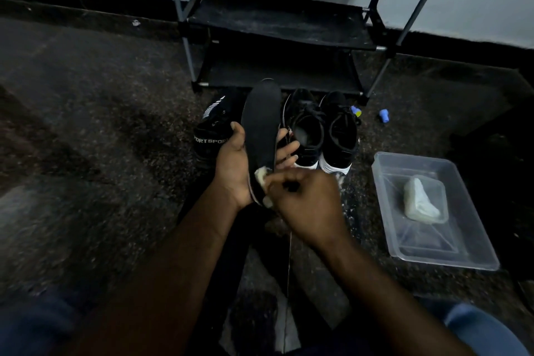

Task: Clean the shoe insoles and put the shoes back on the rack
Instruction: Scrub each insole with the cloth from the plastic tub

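Note:
My left hand (234, 165) grips a long black insole (261, 124) by its lower half, holding it upright with the toe end pointing away. My right hand (303, 202) pinches a small pale cloth (261, 176) and presses it against the heel end of the insole. Behind the insole stand two black sneakers with white soles (323, 136), side by side with openings up. A black shoe with white "SPORT" lettering (212, 130) lies to their left. The black shoe rack (277, 37) stands against the wall, and both shelves in view are bare.
A clear plastic tub (433, 211) holding a pale wet cloth (422, 202) sits on the dark speckled floor to the right. Small blue caps (383, 114) lie by the rack's right foot. My knees in blue trousers frame the bottom corners.

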The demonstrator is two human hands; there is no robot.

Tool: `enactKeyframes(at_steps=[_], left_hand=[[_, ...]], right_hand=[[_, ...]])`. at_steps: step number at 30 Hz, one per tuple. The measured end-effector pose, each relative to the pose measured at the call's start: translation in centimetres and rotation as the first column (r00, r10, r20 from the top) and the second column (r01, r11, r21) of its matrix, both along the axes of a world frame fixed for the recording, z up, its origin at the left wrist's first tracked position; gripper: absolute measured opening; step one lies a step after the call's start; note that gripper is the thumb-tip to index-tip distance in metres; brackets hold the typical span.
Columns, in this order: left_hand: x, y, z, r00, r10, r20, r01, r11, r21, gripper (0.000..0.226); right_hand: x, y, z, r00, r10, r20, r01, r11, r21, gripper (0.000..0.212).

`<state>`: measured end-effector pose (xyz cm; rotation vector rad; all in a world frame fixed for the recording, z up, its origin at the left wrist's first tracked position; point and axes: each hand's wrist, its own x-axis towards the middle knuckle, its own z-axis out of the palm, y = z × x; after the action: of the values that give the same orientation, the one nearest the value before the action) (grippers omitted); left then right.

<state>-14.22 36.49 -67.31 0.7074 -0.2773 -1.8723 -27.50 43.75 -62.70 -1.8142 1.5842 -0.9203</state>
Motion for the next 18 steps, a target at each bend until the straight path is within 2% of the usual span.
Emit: enactKeyframes(at_steps=[2,4,8,10,15,18], left_hand=[[-0.1,0.3,0.2,0.998,-0.053,0.034,0.054,0.999,-0.006,0.081],[0.0,0.7,0.6,0.997,-0.070,0.033,0.071,0.997,-0.031,0.074],[-0.1,1.1,1.3,0.990,-0.128,0.053,0.132,0.989,-0.060,0.060],[0.0,1.1,1.4,0.987,-0.145,0.071,0.149,0.987,-0.052,0.061],[0.3,0.9,0.8,0.985,-0.142,0.097,0.145,0.989,-0.024,0.068],[0.0,0.8,0.9,0.984,-0.159,0.082,0.161,0.987,-0.011,0.064]], right_hand=[[-0.8,-2.3,0.5,0.997,-0.072,0.030,0.074,0.996,-0.049,0.011],[-1.2,-4.7,0.7,0.996,-0.079,-0.029,0.076,0.993,-0.094,0.012],[-1.2,-7.8,0.3,0.968,-0.005,-0.252,-0.049,0.977,-0.208,0.016],[-0.7,-8.0,0.1,0.950,0.016,-0.312,-0.099,0.963,-0.250,0.017],[0.4,-6.5,-0.5,0.922,0.183,-0.343,-0.282,0.921,-0.267,0.020],[-0.7,-7.3,-0.5,0.938,0.092,-0.333,-0.182,0.951,-0.250,0.021]])
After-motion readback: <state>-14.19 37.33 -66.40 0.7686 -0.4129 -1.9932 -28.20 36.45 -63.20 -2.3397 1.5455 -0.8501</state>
